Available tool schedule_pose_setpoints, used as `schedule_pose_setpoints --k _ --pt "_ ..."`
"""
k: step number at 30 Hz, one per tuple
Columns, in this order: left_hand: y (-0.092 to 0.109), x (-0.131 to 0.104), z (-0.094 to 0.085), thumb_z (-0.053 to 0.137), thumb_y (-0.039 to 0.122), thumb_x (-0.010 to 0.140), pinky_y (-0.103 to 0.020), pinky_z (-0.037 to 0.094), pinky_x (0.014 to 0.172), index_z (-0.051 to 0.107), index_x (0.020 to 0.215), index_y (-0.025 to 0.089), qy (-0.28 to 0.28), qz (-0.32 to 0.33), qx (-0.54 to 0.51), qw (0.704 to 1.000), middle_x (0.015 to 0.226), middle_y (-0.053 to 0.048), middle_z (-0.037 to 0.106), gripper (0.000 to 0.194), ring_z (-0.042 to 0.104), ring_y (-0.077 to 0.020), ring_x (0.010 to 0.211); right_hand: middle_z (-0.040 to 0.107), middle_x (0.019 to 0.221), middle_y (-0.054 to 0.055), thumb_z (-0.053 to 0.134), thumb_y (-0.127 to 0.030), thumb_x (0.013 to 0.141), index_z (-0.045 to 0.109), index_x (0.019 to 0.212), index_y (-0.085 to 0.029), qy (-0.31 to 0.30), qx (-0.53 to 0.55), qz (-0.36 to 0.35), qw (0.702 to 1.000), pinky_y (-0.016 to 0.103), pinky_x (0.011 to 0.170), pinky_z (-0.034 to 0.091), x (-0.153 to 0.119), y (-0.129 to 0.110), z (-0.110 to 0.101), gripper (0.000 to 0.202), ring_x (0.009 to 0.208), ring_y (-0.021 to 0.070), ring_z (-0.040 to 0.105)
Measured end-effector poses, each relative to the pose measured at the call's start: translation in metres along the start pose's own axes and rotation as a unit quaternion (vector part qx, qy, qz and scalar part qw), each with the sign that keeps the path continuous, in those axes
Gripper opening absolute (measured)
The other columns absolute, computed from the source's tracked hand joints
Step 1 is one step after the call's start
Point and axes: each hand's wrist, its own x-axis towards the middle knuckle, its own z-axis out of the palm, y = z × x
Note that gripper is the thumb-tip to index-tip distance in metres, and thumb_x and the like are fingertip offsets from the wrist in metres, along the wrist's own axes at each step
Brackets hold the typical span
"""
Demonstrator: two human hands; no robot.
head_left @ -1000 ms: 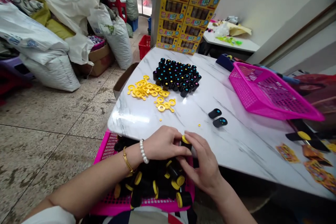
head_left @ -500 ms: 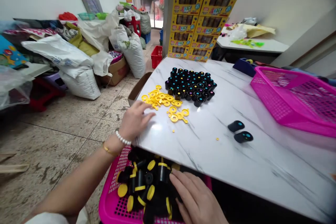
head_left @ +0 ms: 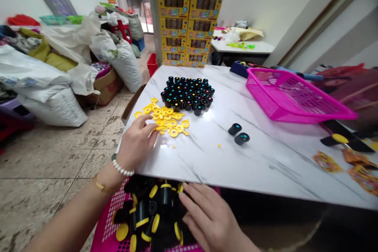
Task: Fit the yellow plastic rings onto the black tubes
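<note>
My left hand (head_left: 136, 141) is at the near left edge of a heap of yellow plastic rings (head_left: 173, 132) on the marble-patterned table (head_left: 195, 165). Its fingers are curved and apart, with the fingertips against the rings; I make out nothing held. My right hand (head_left: 209, 214), fingers stretched out, rests over black cylinders with yellow caps (head_left: 165, 196) in a pink basket (head_left: 102, 230) below the table edge. Its fingertips partly cover some of them. Behind the rings stand many small black cylinders (head_left: 189, 92) with coloured dots inside.
Two black cylinders (head_left: 242, 138) lie apart on the table, near a tiny yellow bit (head_left: 219, 145). A second pink basket (head_left: 265, 106) sits at the right, with orange wrappers (head_left: 327, 162) nearer. Stacked yellow boxes (head_left: 174, 23) rise at the back; white sacks (head_left: 56, 102) crowd the left floor.
The view has turned right, bringing the wrappers into sight. My left hand has moved in against the yellow rings, its fingers more curved. My right hand stays over the basket.
</note>
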Motion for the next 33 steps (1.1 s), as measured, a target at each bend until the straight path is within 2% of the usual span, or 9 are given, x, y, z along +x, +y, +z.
schedule_pose_setpoints --k 3,6,9,11,15,20,23,27,33 --pt "0.04 0.0 -0.009 0.046 0.023 0.09 -0.033 0.046 0.088 0.059 0.1 0.018 -0.057 0.056 -0.089 0.993 0.105 -0.008 0.06 0.017 0.057 -0.0196 0.098 0.065 0.115 0.015 0.064 -0.013 0.079 0.045 0.135 -0.015 0.116 0.028 0.067 0.991 0.042 0.088 0.053 0.001 0.01 -0.013 0.059 0.105 0.0265 0.061" --pt "0.086 0.001 -0.003 0.045 0.02 0.09 -0.027 0.047 0.072 0.056 0.089 0.018 -0.2 0.126 -0.178 0.955 0.086 -0.004 0.059 0.012 0.056 -0.016 0.081 0.062 0.113 0.014 0.065 -0.019 0.081 0.045 0.132 -0.018 0.201 0.097 0.189 0.956 0.04 0.082 0.054 0.005 0.027 -0.02 0.055 0.096 0.0244 0.062" --pt "0.118 0.006 0.013 0.046 0.019 0.088 -0.025 0.044 0.065 0.054 0.081 0.016 -0.251 0.157 -0.205 0.933 0.081 -0.004 0.057 0.011 0.054 -0.0146 0.073 0.063 0.097 0.006 0.062 -0.021 0.084 0.053 0.114 -0.022 0.24 0.199 0.296 0.903 0.033 0.073 0.053 0.007 0.045 -0.03 0.032 0.081 0.0176 0.062" --pt "0.131 0.013 0.023 0.047 0.02 0.088 -0.024 0.042 0.063 0.055 0.079 0.016 -0.267 0.177 -0.229 0.919 0.079 -0.003 0.057 0.013 0.054 -0.0134 0.069 0.063 0.092 0.004 0.063 -0.024 0.084 0.051 0.113 -0.023 0.234 0.273 0.338 0.87 0.031 0.073 0.052 0.003 0.055 -0.039 0.031 0.08 0.0166 0.062" --pt "0.147 0.029 0.042 0.049 0.029 0.088 -0.023 0.042 0.062 0.06 0.079 0.016 -0.299 0.182 -0.269 0.897 0.074 -0.002 0.06 0.02 0.055 -0.0131 0.066 0.064 0.084 0.003 0.065 -0.03 0.083 0.059 0.1 -0.021 0.197 0.319 0.38 0.846 0.03 0.072 0.05 -0.012 0.077 -0.065 0.02 0.078 0.0168 0.061" --pt "0.16 0.053 0.076 0.062 0.043 0.08 -0.029 0.046 0.072 0.063 0.103 0.015 -0.254 0.077 -0.268 0.926 0.095 -0.007 0.064 0.036 0.058 -0.0158 0.073 0.067 0.106 0.007 0.073 -0.032 0.073 0.061 0.08 -0.019 0.274 0.347 0.423 0.791 0.032 0.087 0.046 -0.021 0.134 -0.098 0.019 0.101 0.0208 0.061" --pt "0.161 0.065 0.093 0.066 0.041 0.076 -0.031 0.048 0.076 0.061 0.11 0.014 -0.244 0.051 -0.248 0.936 0.102 -0.009 0.063 0.044 0.059 -0.0175 0.077 0.066 0.113 0.009 0.077 -0.034 0.069 0.06 0.078 -0.018 0.25 0.407 0.453 0.753 0.033 0.09 0.045 -0.019 0.157 -0.104 0.024 0.104 0.0218 0.06" --pt "0.16 0.066 0.102 0.065 0.034 0.077 -0.029 0.048 0.076 0.063 0.108 0.019 -0.243 0.077 -0.229 0.939 0.099 -0.006 0.06 0.035 0.06 -0.0188 0.083 0.07 0.096 0.008 0.077 -0.039 0.069 0.061 0.084 -0.017 0.167 0.429 0.472 0.752 0.033 0.082 0.049 -0.014 0.148 -0.093 0.031 0.086 0.0193 0.065" --pt "0.16 0.049 0.087 0.061 0.034 0.08 -0.028 0.048 0.075 0.063 0.098 0.02 -0.23 0.097 -0.213 0.944 0.095 -0.003 0.058 0.023 0.059 -0.0184 0.085 0.069 0.094 0.008 0.076 -0.04 0.07 0.064 0.089 -0.017 0.179 0.411 0.462 0.765 0.032 0.078 0.05 -0.012 0.117 -0.079 0.032 0.084 0.0188 0.063"
